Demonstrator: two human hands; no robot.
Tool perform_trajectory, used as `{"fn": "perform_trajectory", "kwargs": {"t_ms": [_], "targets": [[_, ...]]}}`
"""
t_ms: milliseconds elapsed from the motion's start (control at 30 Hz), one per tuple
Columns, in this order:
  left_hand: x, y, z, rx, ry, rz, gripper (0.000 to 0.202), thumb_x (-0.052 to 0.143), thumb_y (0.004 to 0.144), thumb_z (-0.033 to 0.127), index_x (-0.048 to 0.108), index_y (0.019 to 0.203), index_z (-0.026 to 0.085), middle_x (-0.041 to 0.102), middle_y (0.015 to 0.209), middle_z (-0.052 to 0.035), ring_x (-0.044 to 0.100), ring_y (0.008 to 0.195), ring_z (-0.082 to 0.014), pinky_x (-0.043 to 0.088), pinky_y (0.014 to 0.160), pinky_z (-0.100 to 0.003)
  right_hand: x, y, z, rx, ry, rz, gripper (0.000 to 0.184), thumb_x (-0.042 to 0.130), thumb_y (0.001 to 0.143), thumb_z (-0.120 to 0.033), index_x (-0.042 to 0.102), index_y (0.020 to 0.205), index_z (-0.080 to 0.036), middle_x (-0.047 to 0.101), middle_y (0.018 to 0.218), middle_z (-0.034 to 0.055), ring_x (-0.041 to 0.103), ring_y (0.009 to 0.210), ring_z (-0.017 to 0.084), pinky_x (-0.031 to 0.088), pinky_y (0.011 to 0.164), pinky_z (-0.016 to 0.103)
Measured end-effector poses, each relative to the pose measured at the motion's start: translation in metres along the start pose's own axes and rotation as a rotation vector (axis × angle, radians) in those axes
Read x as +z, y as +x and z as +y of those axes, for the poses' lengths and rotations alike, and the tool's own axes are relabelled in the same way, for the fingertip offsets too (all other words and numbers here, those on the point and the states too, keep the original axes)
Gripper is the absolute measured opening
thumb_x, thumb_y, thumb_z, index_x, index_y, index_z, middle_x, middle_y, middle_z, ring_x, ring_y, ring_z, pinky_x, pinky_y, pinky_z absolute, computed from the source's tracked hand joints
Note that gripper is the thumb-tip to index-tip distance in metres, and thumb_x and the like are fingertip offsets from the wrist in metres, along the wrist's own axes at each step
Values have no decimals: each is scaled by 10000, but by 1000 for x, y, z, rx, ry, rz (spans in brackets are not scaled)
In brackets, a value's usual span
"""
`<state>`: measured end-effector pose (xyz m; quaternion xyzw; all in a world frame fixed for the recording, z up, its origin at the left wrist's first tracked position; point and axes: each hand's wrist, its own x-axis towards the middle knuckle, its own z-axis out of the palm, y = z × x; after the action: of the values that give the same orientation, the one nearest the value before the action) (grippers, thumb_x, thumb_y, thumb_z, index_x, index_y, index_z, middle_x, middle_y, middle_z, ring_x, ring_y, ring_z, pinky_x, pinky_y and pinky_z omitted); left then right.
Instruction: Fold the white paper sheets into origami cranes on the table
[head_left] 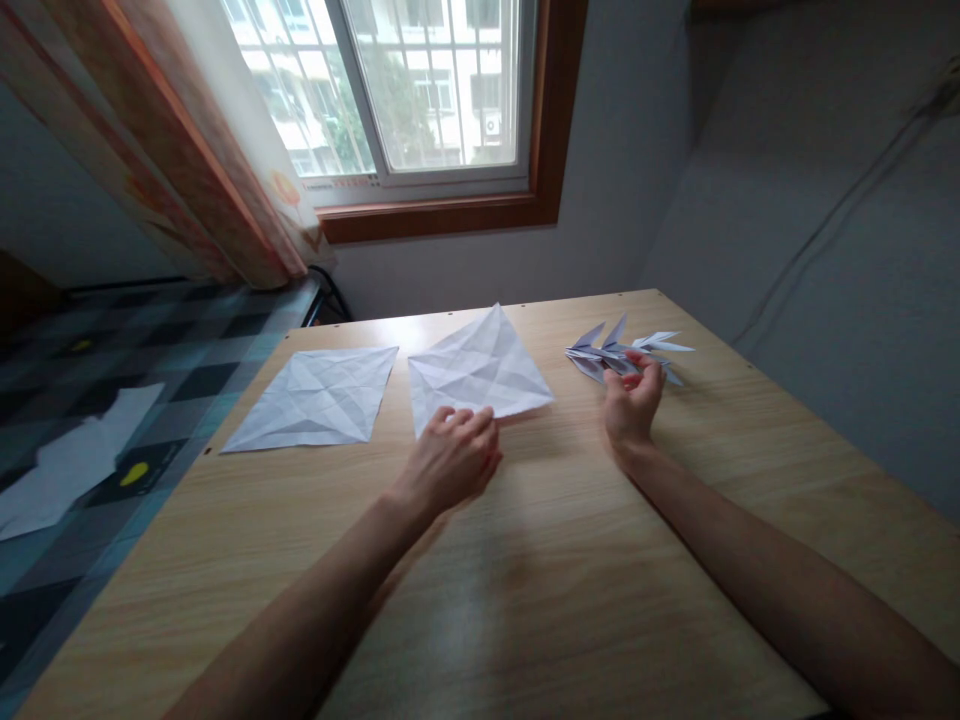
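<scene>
My left hand (454,448) is closed at the near edge of a creased white paper sheet (487,365), fingers curled over that edge, and hides part of it. The sheet's right corner looks slightly raised, with a shadow below. To its left a second creased paper sheet (322,395) lies flat. My right hand (634,395) is closed in a pinch at a group of folded paper cranes (592,350) with pointed wings. Its fingers cover some of them, so the exact spot of the grip is partly hidden.
The wooden table (480,600) ends before the wall and window (435,90). At left, a checked cloth surface (195,350) holds a torn-looking white paper (82,455). A curtain (187,130) hangs above it. A cable (825,200) runs along the right wall.
</scene>
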<state>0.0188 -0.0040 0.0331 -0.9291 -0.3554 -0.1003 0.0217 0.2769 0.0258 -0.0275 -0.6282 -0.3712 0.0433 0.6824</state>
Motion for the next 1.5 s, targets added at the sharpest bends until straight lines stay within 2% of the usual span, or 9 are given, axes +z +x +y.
{"fn": "perform_trajectory", "kwargs": {"t_ms": [133,233,333,467,567,733,1233,1367,1500], "targets": [[-12,-6,43,145,32,-193,223,588,860,372,658,879,162,691,903,-93,653,816,-251,458,756,-395,-1,-2,-4,-36,15,-10,313,573,743,-289,550,1035,-179,517,1103,82,468,708,147,464,681,323],[-20,-10,56,256,-100,-202,220,637,848,409,657,816,192,698,886,-63,653,827,-229,465,757,-369,-3,-8,-12,-157,-8,-99,277,557,785,-291,567,1043,-190,537,1074,76,509,786,178,477,710,346],[-17,-9,44,287,-255,-83,294,580,893,457,634,751,205,711,953,-66,651,924,-226,476,818,-361,-7,-17,-24,-308,-26,-302,254,537,840,-309,587,1068,-208,570,1137,94,562,971,234,502,816,403],[8,-5,5,-67,-111,85,327,548,913,439,646,1052,160,603,1310,-165,536,1227,-317,408,1021,-477,-9,-32,-35,-569,-67,-668,458,501,911,-383,490,1331,-200,493,1388,150,438,1323,290,410,1063,486],[27,-7,-17,-125,-55,-46,689,544,872,572,446,1408,151,350,1544,-180,274,1444,-367,234,1153,-537,-5,-43,-36,-752,-171,-1001,682,487,928,-450,287,1503,-142,330,1546,181,274,1451,290,291,1164,493],[34,-10,-25,-62,-99,-212,889,392,869,719,245,1528,140,228,1587,-179,178,1484,-329,143,1192,-487,5,-53,-35,-802,-428,-1293,779,429,939,-533,221,1532,-72,266,1577,204,232,1472,304,226,1187,506],[35,-24,-76,-328,55,-185,958,404,836,741,289,1508,68,247,1573,-206,209,1479,-321,175,1184,-479,-13,-31,-11,-498,-602,-1092,839,545,841,-610,431,1429,-22,340,1523,261,280,1447,357,225,1185,510],[36,-25,-79,-296,51,-182,975,427,817,758,293,1510,85,252,1574,-197,207,1479,-325,171,1184,-478,-5,-24,-11,-100,-210,-882,639,662,775,-491,604,1292,-120,440,1483,211,385,1397,353,317,1141,528],[35,-25,-77,-265,35,-189,1008,418,800,787,277,1516,91,244,1579,-195,201,1479,-334,146,1186,-500,-1,-21,-21,425,225,-690,706,770,654,-384,580,1286,-131,567,1357,211,528,1281,356,480,1011,519]]}}
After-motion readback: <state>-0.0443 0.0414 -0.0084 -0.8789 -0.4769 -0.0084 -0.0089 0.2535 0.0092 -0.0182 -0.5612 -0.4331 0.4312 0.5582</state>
